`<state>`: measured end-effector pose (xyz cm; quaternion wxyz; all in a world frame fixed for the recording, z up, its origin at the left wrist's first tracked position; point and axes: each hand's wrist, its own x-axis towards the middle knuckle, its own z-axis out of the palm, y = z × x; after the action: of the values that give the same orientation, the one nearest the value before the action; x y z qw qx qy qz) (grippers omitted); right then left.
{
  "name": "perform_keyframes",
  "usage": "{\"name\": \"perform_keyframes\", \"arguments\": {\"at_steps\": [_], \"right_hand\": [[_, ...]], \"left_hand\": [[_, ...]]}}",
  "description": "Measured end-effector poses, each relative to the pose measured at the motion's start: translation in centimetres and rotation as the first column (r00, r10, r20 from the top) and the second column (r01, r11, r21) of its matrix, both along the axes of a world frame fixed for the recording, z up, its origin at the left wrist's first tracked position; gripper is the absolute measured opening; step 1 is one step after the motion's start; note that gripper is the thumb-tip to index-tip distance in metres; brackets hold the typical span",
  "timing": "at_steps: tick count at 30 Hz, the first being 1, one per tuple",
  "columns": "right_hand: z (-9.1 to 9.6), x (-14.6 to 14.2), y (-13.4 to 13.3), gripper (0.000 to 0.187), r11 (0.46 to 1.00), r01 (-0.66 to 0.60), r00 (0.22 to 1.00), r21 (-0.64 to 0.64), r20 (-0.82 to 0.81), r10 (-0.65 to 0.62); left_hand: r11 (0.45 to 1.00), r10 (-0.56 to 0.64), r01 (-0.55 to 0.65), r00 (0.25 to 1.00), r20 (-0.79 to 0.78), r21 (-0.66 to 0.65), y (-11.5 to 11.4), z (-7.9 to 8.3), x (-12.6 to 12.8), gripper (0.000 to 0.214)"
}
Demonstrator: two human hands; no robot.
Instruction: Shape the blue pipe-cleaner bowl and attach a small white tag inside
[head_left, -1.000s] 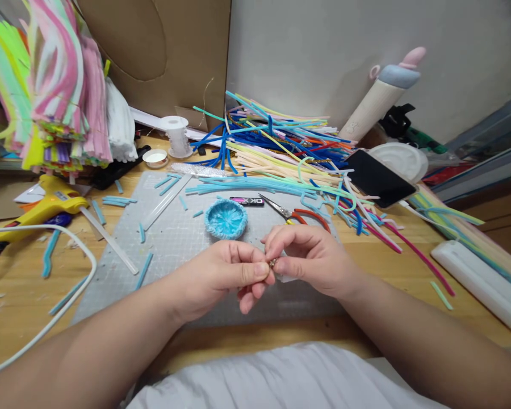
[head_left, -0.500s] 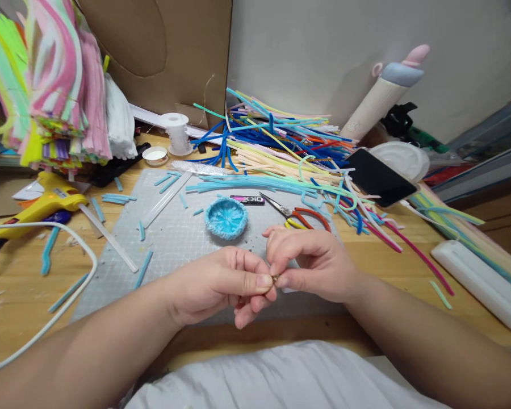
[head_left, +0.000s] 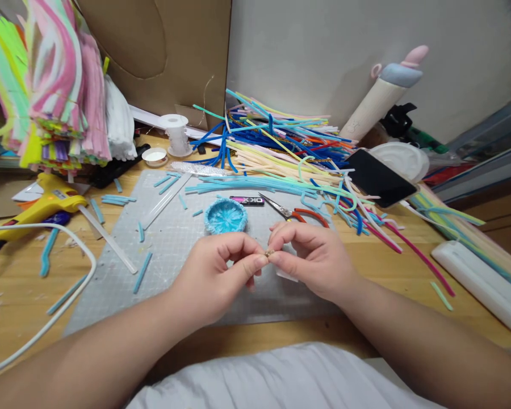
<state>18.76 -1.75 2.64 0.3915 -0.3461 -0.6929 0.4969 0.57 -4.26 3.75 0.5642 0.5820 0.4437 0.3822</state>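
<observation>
The person's left hand (head_left: 221, 270) and right hand (head_left: 317, 264) have shifted forward, the left's lower fingers now curled in. Thumbs and fingertips of both pinch 1 tiny gold-coloured piece (head_left: 269, 253) between them, so it is still being worked, not set down. The blue bowl (head_left: 225, 216) lies just beyond the left hand, the orange-handled tool (head_left: 309, 216) beyond the right.

The left forearm (head_left: 123, 335) and right forearm (head_left: 417, 324) slant inward. The left hand (head_left: 217, 272) and right hand (head_left: 315, 261) nearly meet, each closed in a thumb-and-forefinger pinch.
</observation>
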Motion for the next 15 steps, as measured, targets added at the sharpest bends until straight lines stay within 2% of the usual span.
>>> {"name": "perform_keyframes", "arguments": {"at_steps": [3,5,9,15], "right_hand": [[-0.03,-0.42,-0.45,0.007,0.997,0.07,0.998,-0.018,-0.009,-0.07],[-0.02,-0.66,-0.74,0.005,0.993,0.117,0.993,-0.024,-0.024,-0.117],[0.04,-0.76,-0.98,0.002,0.994,0.104,0.994,-0.046,-0.031,-0.106],[-0.08,-0.78,-0.9,0.009,0.994,0.095,0.995,-0.057,-0.035,-0.097]], "left_hand": [[0.959,0.088,-0.028,0.975,-0.202,0.281,-0.12,-0.08,-0.13,0.015],[0.923,0.133,-0.022,0.955,-0.264,0.384,-0.11,-0.14,-0.2,0.015],[0.907,0.185,-0.041,0.933,-0.308,0.42,-0.14,-0.12,-0.22,0.015],[0.876,0.216,-0.026,0.914,-0.345,0.481,-0.41,-0.35,-0.22,0.014]]}}
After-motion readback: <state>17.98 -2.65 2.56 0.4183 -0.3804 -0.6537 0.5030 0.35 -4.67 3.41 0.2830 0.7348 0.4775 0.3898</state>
